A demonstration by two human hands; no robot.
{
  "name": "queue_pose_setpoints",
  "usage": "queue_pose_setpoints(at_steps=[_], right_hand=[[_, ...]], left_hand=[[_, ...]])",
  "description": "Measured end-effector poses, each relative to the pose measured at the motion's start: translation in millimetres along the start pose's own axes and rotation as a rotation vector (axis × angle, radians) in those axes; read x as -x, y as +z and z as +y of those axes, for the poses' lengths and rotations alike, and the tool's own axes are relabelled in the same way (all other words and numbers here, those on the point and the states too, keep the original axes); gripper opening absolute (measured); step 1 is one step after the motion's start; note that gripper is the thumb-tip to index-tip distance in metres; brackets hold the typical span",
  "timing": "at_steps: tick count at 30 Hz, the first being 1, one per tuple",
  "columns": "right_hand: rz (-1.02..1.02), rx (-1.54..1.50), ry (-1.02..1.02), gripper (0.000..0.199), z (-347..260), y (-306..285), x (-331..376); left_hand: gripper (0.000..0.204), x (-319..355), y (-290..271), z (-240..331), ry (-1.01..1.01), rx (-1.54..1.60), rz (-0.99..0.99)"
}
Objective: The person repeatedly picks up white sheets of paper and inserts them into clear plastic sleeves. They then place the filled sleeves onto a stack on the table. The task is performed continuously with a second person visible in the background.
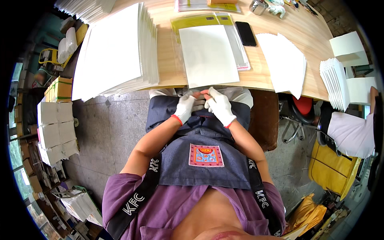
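Both my hands wear white gloves with red cuffs, and some fingertips show bare. They meet over my lap, just below the table's front edge. My left hand (186,107) has its fingers curled inward, the tips close to those of my right hand (219,105), which is also closed. Whatever lies between the fingers, if anything, is too small to make out. Nearest to them, a white sheet (210,54) lies at the table edge on clear plastic bags (239,52) with yellow-green printed ends. A black phone (245,33) rests beside the bags.
A tall stack of white sheets (112,52) covers the table's left side. Fanned white sheets (282,60) overhang the edge at right, near more white stacks (334,84). A metal cup (258,7) stands at the back. Another person (352,134) sits at far right.
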State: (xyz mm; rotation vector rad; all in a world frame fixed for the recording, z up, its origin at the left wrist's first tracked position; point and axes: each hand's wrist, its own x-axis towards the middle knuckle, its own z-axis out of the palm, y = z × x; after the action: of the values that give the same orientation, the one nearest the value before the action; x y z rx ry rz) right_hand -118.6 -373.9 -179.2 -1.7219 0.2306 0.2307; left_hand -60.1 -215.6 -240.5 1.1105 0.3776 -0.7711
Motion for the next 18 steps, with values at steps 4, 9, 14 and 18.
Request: queue_pose_setpoints(at_steps=[4,9,14,18], right_hand=[[-0.007,0.691,-0.251,0.014,-10.6,17.2,-27.5],[-0.048,1.065,-0.343,0.019,-12.7,32.3,-49.6],[-0.133,0.572,-0.477,0.008,-2.3,5.4,-42.3],[0.502,-0.759,-0.149,0.006,65.1,-100.5,7.2]], left_hand=[[0.025,0.8,-30.0,18.8,0.134,-0.214,-0.030],[0.027,-3.6,-43.5,24.6,0.090,-0.188,-0.115],[0.024,0.6,-34.5,26.8,0.122,-0.224,-0.032],[0.025,9.7,-34.7,30.8,0.155,-0.298,-0.037]])
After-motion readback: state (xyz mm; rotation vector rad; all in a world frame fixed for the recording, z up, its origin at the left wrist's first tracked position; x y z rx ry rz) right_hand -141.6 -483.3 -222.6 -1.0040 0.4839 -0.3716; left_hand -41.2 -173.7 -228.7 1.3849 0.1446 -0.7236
